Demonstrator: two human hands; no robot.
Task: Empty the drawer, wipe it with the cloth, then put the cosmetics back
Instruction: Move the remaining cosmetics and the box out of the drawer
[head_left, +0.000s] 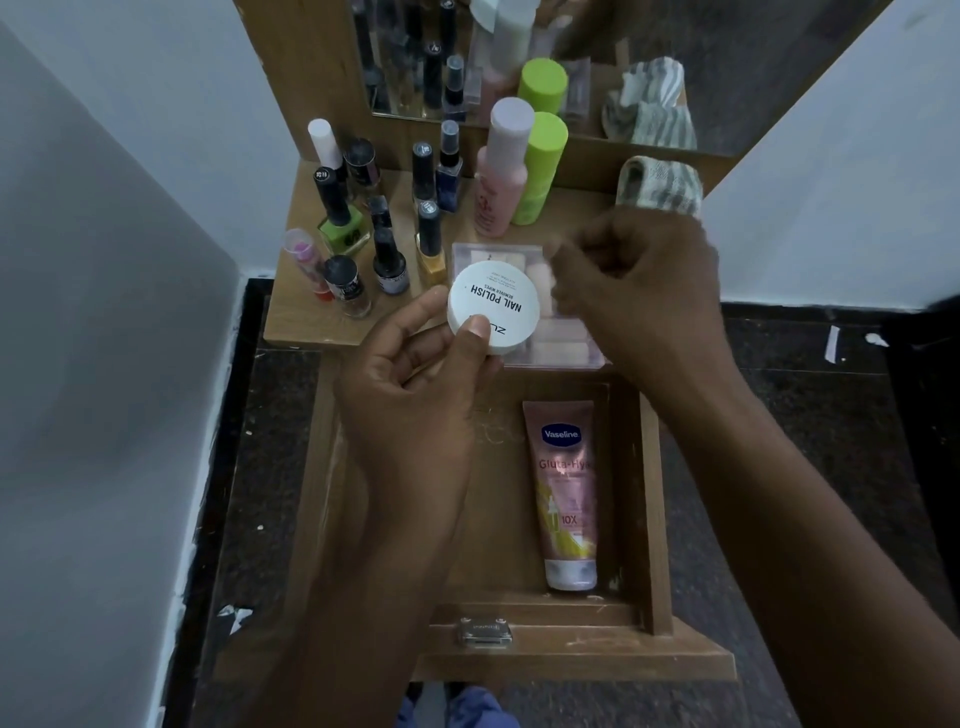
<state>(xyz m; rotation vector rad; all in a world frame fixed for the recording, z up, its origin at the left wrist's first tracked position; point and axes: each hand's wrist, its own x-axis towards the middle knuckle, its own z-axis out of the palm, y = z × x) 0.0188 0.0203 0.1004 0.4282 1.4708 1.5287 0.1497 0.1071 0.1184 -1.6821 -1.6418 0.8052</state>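
Above drawer (649, 467): left hand (410, 395) pinches 1 white jar (493, 306); right hand (639, 291) grip curled, contents unclear; 1 tube (566, 493) inside.

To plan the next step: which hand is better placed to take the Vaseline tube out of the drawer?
Probably the right hand: the left hand holds the white jar, and the Vaseline tube lies on the drawer's right side.

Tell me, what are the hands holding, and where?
The left hand holds the white nail polish wipes tub by its rim. The right hand is curled; anything in its fingers is blurred.
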